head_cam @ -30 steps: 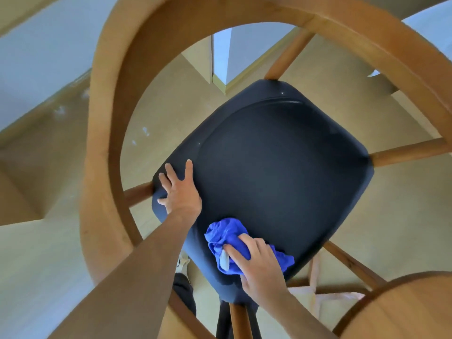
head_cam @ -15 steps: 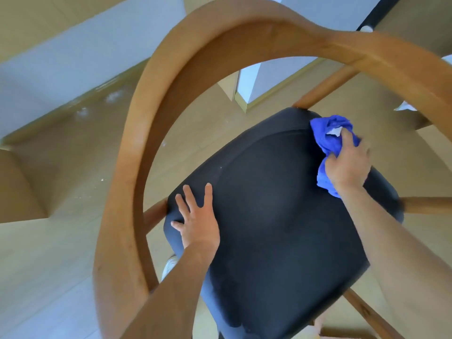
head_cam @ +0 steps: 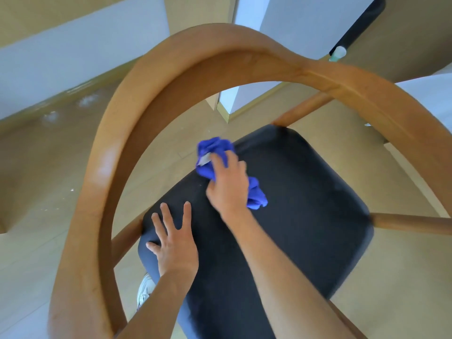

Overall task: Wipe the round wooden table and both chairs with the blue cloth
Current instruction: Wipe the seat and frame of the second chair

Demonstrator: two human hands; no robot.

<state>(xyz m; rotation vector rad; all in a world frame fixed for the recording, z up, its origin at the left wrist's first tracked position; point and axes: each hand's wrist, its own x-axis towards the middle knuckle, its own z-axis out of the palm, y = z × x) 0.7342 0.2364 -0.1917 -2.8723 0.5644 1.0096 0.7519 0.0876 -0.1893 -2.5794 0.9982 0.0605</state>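
Head view: right hand [head_cam: 227, 184] clutches the blue cloth [head_cam: 212, 155] on the dark chair seat [head_cam: 305, 204]; left hand [head_cam: 175, 243] rests there flat, fingers spread.

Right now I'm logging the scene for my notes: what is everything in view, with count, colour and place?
chair seat: one, dark navy, centre.
chair back rail: one, curved light wood, arching over the seat.
blue cloth: one, bunched, on the seat's far-left edge.
floor: pale wood, all round.
walls: white, far side.
shoe: one, white, under the seat's near-left corner.
left hand: flat on the seat, fingers spread.
right hand: grips the cloth.
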